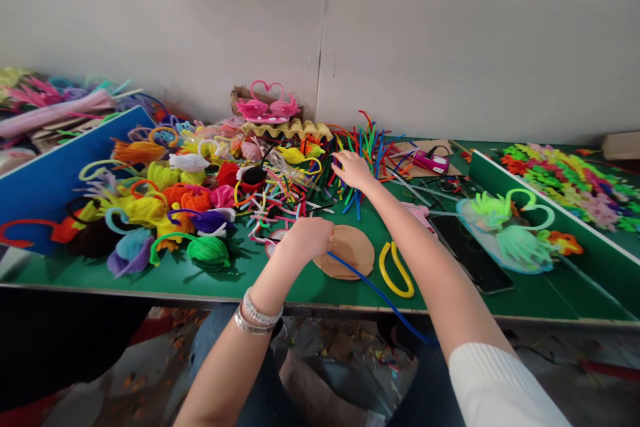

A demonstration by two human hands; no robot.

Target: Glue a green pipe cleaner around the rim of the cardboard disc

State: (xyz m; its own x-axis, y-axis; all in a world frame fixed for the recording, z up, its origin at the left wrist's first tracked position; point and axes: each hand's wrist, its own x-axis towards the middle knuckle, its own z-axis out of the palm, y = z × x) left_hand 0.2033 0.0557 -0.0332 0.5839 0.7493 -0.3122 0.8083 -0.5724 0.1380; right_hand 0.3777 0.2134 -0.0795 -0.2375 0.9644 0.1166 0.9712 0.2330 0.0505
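The left hand [306, 240] is curled nearly closed on the end of a blue stem [383, 295] (its grip partly hidden by its own back), over a cardboard disc [355, 250]; the right hand [353, 170] reaches into loose stems [367, 147], fingers loosely bent, tips lost among them, so I cannot tell whether it grasps any; its forearm covers part of a pink item [421, 215]; a blue-walled bay [30, 180] holds piled fuzzy swans [207, 252].

Cardboard disc [351, 250]: on table [165, 282] | phone [470, 252]: right of disc | partition [450, 60]: behind
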